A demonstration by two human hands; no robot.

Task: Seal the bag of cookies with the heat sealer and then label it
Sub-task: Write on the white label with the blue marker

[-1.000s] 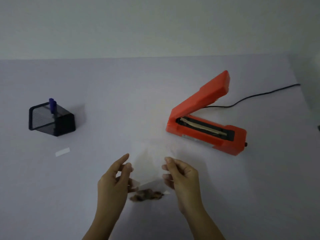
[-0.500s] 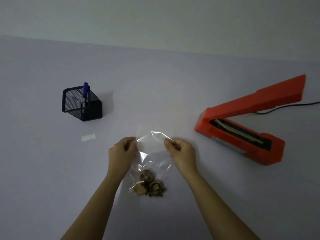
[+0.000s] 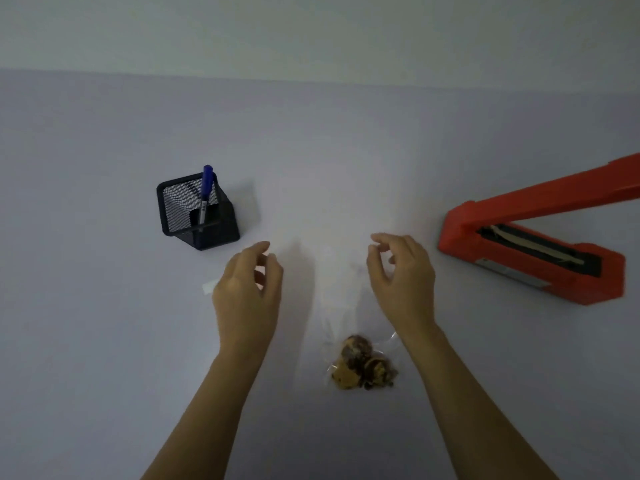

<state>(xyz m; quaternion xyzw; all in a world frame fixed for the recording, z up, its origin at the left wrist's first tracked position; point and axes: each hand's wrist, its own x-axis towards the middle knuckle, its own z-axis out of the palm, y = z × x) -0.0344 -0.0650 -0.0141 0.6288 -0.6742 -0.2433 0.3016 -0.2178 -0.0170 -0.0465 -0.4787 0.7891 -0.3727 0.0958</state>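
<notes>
A pale lavender-grey worktop (image 3: 104, 341) fills most of the view, matte and plain. Behind its far edge rises a bare off-white wall (image 3: 311, 29), meeting it in a straight, slightly slanted line. The light is dim, brightest over the worktop's middle and falling off darker toward its near corners.

Dim, flat indoor light with a grey-violet cast, table (image 3: 311, 161) brightest at its middle and darker toward the corners, soft shadows falling right of the mesh pen holder (image 3: 197, 216) and left hand (image 3: 246, 296), clear bag (image 3: 339, 306) smeared (barely readable)
</notes>
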